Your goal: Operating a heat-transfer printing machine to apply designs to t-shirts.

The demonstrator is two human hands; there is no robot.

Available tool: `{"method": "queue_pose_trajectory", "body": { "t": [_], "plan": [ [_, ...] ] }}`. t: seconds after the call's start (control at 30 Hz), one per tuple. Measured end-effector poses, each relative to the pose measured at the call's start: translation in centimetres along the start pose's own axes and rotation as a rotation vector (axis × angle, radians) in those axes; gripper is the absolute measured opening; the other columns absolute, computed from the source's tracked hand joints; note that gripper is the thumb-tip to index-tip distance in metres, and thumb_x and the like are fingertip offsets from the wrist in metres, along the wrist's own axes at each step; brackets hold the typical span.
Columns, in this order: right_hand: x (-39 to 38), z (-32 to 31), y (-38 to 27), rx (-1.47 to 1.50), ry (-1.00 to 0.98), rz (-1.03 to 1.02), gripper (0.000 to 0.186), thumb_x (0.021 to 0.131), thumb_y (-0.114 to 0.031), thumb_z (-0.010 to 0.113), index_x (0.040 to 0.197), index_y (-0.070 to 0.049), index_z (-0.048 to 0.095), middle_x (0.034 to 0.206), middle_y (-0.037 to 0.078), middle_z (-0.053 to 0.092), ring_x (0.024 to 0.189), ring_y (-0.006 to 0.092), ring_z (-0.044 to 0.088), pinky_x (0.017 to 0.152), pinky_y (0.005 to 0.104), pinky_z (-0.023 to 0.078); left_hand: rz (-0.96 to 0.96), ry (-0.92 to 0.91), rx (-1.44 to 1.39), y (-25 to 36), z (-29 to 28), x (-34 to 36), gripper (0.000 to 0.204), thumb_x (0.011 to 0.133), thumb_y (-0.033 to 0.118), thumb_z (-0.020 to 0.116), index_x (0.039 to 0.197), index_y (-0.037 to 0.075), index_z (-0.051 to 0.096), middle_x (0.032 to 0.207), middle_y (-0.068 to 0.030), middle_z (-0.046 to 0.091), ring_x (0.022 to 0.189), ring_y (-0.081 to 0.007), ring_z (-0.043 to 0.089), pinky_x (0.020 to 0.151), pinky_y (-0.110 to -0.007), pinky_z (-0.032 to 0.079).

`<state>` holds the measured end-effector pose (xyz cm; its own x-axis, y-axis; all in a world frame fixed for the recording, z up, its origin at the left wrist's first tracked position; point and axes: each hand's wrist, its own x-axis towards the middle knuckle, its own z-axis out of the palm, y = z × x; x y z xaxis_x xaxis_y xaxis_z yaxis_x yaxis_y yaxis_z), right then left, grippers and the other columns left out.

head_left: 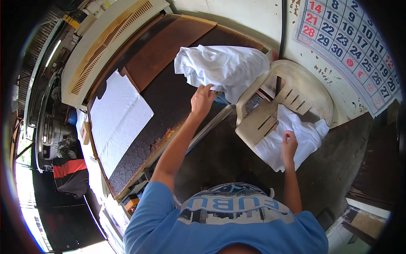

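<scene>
A bunched heap of white cloth (222, 67) lies at the right end of the dark, worn tabletop. My left hand (202, 101) is closed at the heap's near edge, its fingertips pinching the fabric. More white cloth (308, 137) is draped over the seat of a beige plastic chair (292, 91) and hangs off its front. My right hand (289, 148) is over this cloth with its fingers curled together and seems to grip a bit of it. Folds hide part of the fingertips. A flat white sheet of fabric (120, 120) is spread on the table's left part.
The tabletop (167, 95) has a cracked surface and a crumbling near edge. A brown board (163, 53) lies toward its back. Beyond stands a long beige vented casing (105, 46). A large calendar (351, 46) hangs on the wall. At left is a black and red cloth item (72, 175).
</scene>
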<state>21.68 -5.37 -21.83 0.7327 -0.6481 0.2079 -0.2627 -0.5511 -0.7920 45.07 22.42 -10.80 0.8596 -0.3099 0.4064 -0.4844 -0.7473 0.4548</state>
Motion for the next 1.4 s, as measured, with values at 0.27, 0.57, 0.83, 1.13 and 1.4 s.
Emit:
{"method": "queue_pose_trajectory", "body": {
  "t": [0.27,0.57,0.83,1.13,1.4],
  "plan": [
    [4.6,2.6,-2.0,0.195,-0.128,-0.137,0.014,0.076,-0.003,0.055,0.089,-0.002,0.055,0.079,0.013,0.057,0.072,0.0267,0.057,0.062,0.0346,0.045,0.261,-0.149,0.375,-1.4,5.0,6.9,0.006,0.076,0.012,0.058,0.077,0.006,0.059,0.086,-0.0059,0.055,0.079,-0.0285,0.057,0.074,-0.044,0.041],
    [10.5,4.7,-15.9,0.236,0.183,-0.611,0.031,0.071,-0.011,0.062,0.100,-0.005,0.050,0.092,0.010,0.054,0.091,0.0295,0.051,0.075,0.0418,0.042,0.401,-0.482,-0.244,14.7,0.6,5.0,0.019,0.085,0.012,0.043,0.101,0.004,0.038,0.079,-0.0209,0.059,0.077,-0.0387,0.058,0.063,-0.043,0.045],
    [16.6,1.1,-14.3,-0.056,0.239,-0.777,0.014,0.062,0.002,0.050,0.075,-0.004,0.052,0.078,0.013,0.052,0.077,0.0328,0.051,0.068,0.0421,0.041,0.222,-0.781,0.091,14.0,-11.3,3.8,0.042,0.073,0.037,0.068,0.074,-0.004,0.060,0.062,-0.0156,0.058,0.065,-0.0288,0.060,0.061,-0.034,0.045],
    [19.6,-3.1,-25.3,0.285,-0.245,-0.702,0.019,0.085,-0.014,0.040,0.082,0.003,0.049,0.069,0.006,0.048,0.066,0.0137,0.044,0.064,0.0264,0.039,0.152,-0.405,-2.514,12.3,-16.8,2.1,0.054,0.082,0.052,0.049,0.105,0.004,0.058,0.100,-0.0116,0.061,0.094,-0.0277,0.057,0.087,-0.042,0.042],
    [29.4,-4.8,-27.4,1.036,-0.582,0.079,0.045,0.085,-0.035,0.049,0.113,0.000,0.052,0.114,0.008,0.053,0.103,0.0186,0.049,0.088,0.0277,0.038,0.187,0.064,-1.696,14.3,-11.9,-12.7,0.053,0.081,0.035,0.059,0.122,0.006,0.045,0.122,-0.0104,0.048,0.112,-0.0208,0.046,0.098,-0.035,0.034]
  ]
}}
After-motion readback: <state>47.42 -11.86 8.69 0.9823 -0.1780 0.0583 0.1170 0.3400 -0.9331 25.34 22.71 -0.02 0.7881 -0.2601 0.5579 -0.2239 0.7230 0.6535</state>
